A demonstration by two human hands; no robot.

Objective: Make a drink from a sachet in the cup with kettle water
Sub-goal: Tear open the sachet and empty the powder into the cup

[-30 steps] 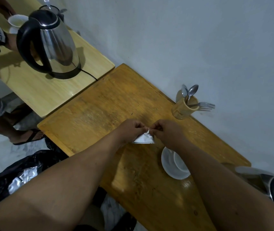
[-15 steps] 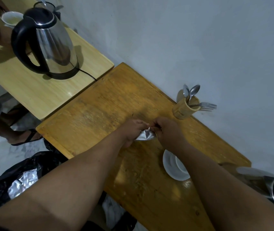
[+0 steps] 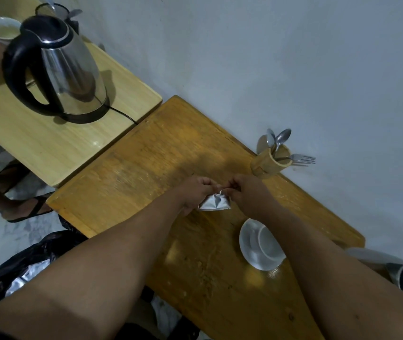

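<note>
The sachet (image 3: 214,202) is pinched at its top edge by the left hand (image 3: 196,192) and right hand (image 3: 246,192), both closed on it, seemingly for tearing. It is held above the desk (image 3: 146,173), near the cup (image 3: 268,244), with the kettle (image 3: 58,69) well apart.

Dark wood table (image 3: 146,182): saucer (image 3: 247,249) with cup (image 3: 269,244); cutlery holder (image 3: 269,163) beyond saucer, by wall. Pale table (image 3: 48,143) adjoining, far left of saucer: kettle (image 3: 58,69).
</note>
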